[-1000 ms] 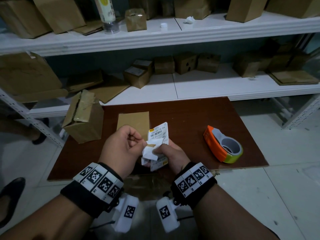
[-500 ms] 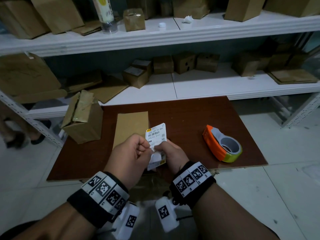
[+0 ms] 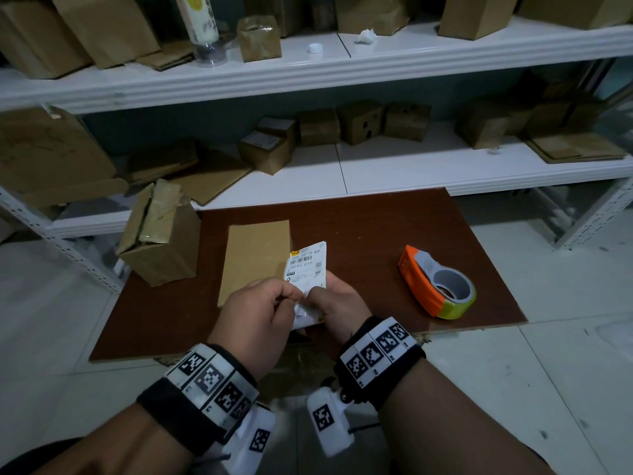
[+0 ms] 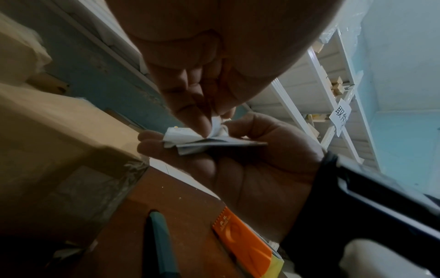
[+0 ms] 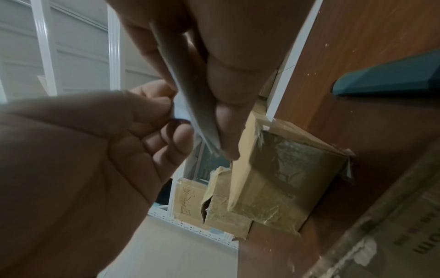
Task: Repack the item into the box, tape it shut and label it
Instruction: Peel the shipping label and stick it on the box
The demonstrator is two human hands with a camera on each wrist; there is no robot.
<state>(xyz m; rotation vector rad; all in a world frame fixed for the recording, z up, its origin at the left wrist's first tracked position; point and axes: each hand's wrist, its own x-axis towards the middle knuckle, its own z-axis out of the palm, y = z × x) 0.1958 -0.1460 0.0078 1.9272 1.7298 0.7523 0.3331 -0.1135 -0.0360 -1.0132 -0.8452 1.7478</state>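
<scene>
Both hands hold a small stack of white shipping labels (image 3: 306, 267) above the near edge of the brown board (image 3: 359, 228). My right hand (image 3: 320, 298) grips the stack (image 4: 202, 140) between thumb and fingers. My left hand (image 3: 296, 299) pinches a curled white corner of the top label (image 4: 215, 122). In the right wrist view the stack (image 5: 190, 107) shows edge-on. A flat brown cardboard package (image 3: 255, 258) lies on the board just beyond the hands. At the board's left corner stands a taped cardboard box (image 3: 161, 238), also seen as the box (image 5: 273, 178).
An orange tape dispenser (image 3: 436, 286) lies on the board's right part. A dark teal pen-like tool (image 4: 161, 244) lies on the board near the hands. White shelves (image 3: 376, 166) with several cardboard boxes stand behind the board. Pale floor tiles surround it.
The left hand has closed in on the right. The white flap that stood peeled out a second ago is now small and pinched in the left fingers.
</scene>
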